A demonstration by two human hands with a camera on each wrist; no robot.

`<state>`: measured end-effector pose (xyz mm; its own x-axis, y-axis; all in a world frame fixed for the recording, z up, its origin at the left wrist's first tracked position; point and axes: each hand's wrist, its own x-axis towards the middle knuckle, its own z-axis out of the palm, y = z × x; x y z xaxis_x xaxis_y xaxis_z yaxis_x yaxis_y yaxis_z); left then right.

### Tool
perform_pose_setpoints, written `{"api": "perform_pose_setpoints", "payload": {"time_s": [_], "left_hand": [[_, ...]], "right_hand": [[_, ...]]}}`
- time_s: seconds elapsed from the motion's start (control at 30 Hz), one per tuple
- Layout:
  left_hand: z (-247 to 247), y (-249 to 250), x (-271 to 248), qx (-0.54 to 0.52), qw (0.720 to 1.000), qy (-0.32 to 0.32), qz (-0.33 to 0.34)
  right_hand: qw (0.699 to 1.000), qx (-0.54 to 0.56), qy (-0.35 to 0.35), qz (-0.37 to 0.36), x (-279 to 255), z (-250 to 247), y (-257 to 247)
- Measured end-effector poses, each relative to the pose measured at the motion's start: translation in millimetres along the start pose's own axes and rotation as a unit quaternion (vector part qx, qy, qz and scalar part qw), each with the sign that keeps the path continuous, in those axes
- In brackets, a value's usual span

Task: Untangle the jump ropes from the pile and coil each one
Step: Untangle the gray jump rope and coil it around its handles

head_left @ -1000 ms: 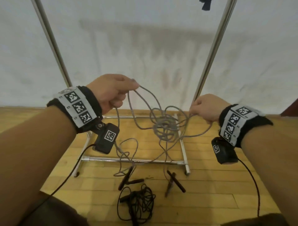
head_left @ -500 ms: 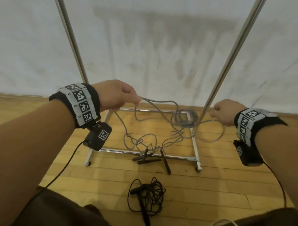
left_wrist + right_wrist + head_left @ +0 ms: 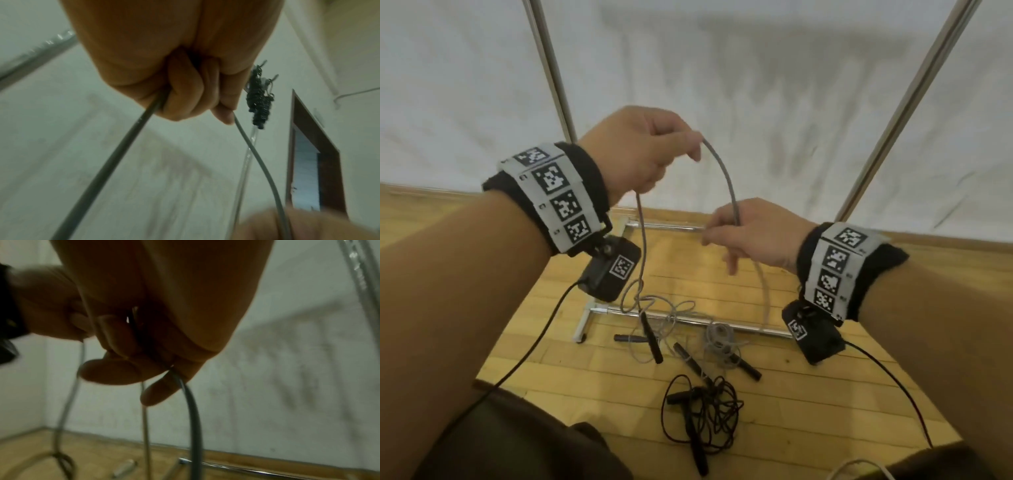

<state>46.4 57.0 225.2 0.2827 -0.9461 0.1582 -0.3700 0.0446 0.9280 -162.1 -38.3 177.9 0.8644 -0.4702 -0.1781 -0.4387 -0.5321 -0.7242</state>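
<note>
A grey jump rope (image 3: 726,178) arcs between my two raised hands. My left hand (image 3: 650,150) grips it in a fist, one strand (image 3: 115,154) leaving below the palm and another (image 3: 261,162) past the fingertips. My right hand (image 3: 743,233) holds the rope lower down, fingers curled round it (image 3: 191,410). From both hands the rope hangs to a grey tangle (image 3: 681,329) on the floor, among several black handles (image 3: 652,337). A black jump rope (image 3: 705,411) lies in a loose pile nearer to me.
A chrome rack frame (image 3: 678,318) stands on the wooden floor (image 3: 825,394) against a white sheet backdrop, its two uprights (image 3: 551,68) rising on either side. Black sensor cables (image 3: 524,359) trail from both wrists. A dark bundle (image 3: 259,97) hangs from the rack's top.
Both hands rose and came closer together, the right one moving left. The grey tangle that hung between them now lies on the floor, with only a single arc of rope held up.
</note>
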Motion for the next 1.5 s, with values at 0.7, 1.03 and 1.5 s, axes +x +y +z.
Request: {"api": "perform_pose_setpoints", "payload": {"time_s": [0.7,1.03,1.5], "left_hand": [[-8.2,22.1,-22.6,-0.223,0.973,0.055,0.027],[24.4,-75.9,-32.4,0.146,0.934,-0.287,-0.156],[34.3,-33.7,-4.3,-0.012,0.988,-0.125,-0.092]], "right_hand": [[0.99,0.135,0.003,-0.026,31.1,36.1,-30.7],[0.789,0.583,0.158,-0.114,10.3,-47.9,-46.8],[0.962,-0.06,0.203,0.172,-4.6,-77.4,44.4]]}}
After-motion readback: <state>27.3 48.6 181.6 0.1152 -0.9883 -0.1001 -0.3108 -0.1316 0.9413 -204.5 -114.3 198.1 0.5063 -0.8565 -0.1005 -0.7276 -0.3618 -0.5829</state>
